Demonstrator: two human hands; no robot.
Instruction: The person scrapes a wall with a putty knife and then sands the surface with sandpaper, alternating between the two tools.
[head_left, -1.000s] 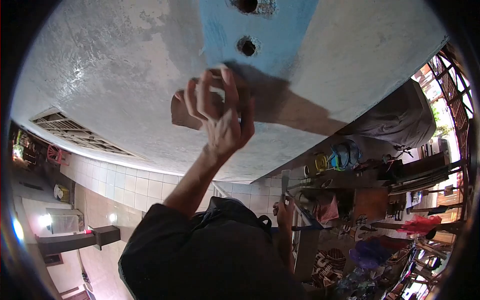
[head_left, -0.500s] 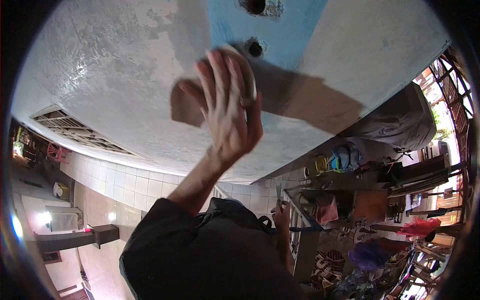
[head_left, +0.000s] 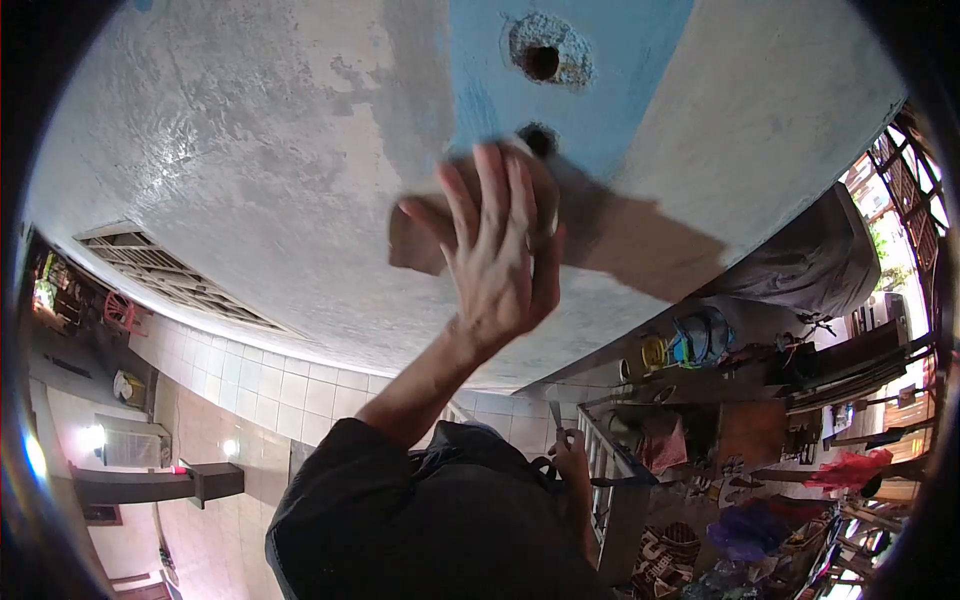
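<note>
My left hand point(head_left: 497, 265) lies with fingers spread against the painted wall point(head_left: 280, 130), just below two round holes. Under the fingers is a rounded, pale brown pad point(head_left: 545, 190), mostly hidden by the hand and pressed to the surface; its exact kind cannot be made out. The wall there has a light blue stripe point(head_left: 630, 60) between grey, patchy coats. Lower down, beside my body, my right hand point(head_left: 570, 455) is closed around a putty knife point(head_left: 556, 412), its thin flat blade pointing up toward the wall.
A metal ladder point(head_left: 600, 450) stands close to my right side. A vent grille point(head_left: 180, 275) is set in the wall at left. Below right are a wooden board point(head_left: 750, 440), a red plastic bag point(head_left: 850, 470), a purple bag point(head_left: 745, 530) and a dark covered bulk point(head_left: 810, 250).
My left hand and the pad have slid down along the wall, away from the holes; the upper hole shows more fully. The whole view has shifted slightly. My right hand still grips the putty knife.
</note>
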